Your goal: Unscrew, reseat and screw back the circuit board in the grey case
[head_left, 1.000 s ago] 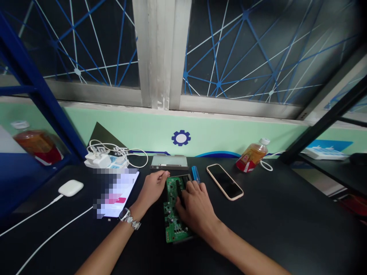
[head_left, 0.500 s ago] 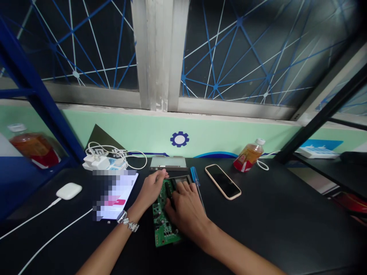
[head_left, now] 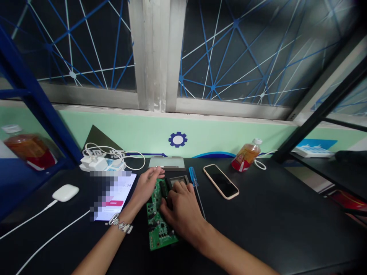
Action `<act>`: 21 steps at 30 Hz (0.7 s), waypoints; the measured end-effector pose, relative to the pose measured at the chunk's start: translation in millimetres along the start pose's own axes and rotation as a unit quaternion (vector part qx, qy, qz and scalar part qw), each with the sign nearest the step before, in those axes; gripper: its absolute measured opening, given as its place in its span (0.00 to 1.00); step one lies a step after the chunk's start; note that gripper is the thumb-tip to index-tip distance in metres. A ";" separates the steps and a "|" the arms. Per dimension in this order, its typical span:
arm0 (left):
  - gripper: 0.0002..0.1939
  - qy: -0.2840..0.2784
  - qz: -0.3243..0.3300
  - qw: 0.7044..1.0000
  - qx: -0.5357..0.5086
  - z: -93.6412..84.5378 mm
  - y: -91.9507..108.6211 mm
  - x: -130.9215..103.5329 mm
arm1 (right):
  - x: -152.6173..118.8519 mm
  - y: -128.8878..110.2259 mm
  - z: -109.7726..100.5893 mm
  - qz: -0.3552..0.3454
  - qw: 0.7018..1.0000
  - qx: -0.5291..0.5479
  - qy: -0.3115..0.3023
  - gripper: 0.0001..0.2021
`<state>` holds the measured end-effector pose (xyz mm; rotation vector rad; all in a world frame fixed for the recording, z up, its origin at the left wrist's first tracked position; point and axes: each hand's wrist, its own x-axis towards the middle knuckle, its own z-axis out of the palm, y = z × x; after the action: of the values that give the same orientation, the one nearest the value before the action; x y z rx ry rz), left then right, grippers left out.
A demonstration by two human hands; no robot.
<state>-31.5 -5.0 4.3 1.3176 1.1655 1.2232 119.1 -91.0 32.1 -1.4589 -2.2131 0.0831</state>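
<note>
A green circuit board [head_left: 163, 231] packed with small components lies on the black table, tilted slightly. Under its far right part shows a grey metal casing [head_left: 183, 178]. My right hand [head_left: 183, 206] is on the board's right side, fingers curled over it and thumb bent inward; the fingertips are partly hidden. My left hand [head_left: 147, 185], with a silver watch on its wrist, is at the far left corner, its fingers stretched towards the board. A blue-handled screwdriver [head_left: 193, 176] lies just right of the casing.
A light panel [head_left: 167, 162] is behind the board. A lit tablet-like screen [head_left: 114, 204] lies left, near a white earphone case [head_left: 65, 193] and a power strip with plugs [head_left: 97, 164]. To the right are a phone [head_left: 220, 181] and a drink bottle [head_left: 246, 156].
The board has slid a little to the left and towards me. Both hands have shifted slightly left with it, and more of the casing shows on the right. The view has turned a little.
</note>
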 end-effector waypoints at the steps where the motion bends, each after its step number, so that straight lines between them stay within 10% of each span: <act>1: 0.25 0.007 -0.005 1.000 -0.029 -1.6 4.2 -0.5 | 0.0 -1.1 -2.6 -0.003 1.000 0.014 0.007 0.14; 5: 0.30 -0.008 -0.017 0.989 -0.150 -6.5 26.9 -10.3 | 5.9 0.1 -16.4 0.006 0.992 0.104 0.064 0.13; 11: 0.27 -0.220 -0.076 0.954 -0.189 7.1 36.6 -34.1 | 21.6 16.8 -17.6 0.018 0.944 0.313 0.101 0.16; 21: 0.23 -0.180 -0.109 0.969 -0.132 7.5 36.4 -32.8 | 15.3 44.1 -30.8 0.081 0.851 0.514 -0.068 0.21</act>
<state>-24.1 -41.0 37.5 1.1191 0.8290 0.8980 164.9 -65.0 51.2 -0.9840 -1.6197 1.2455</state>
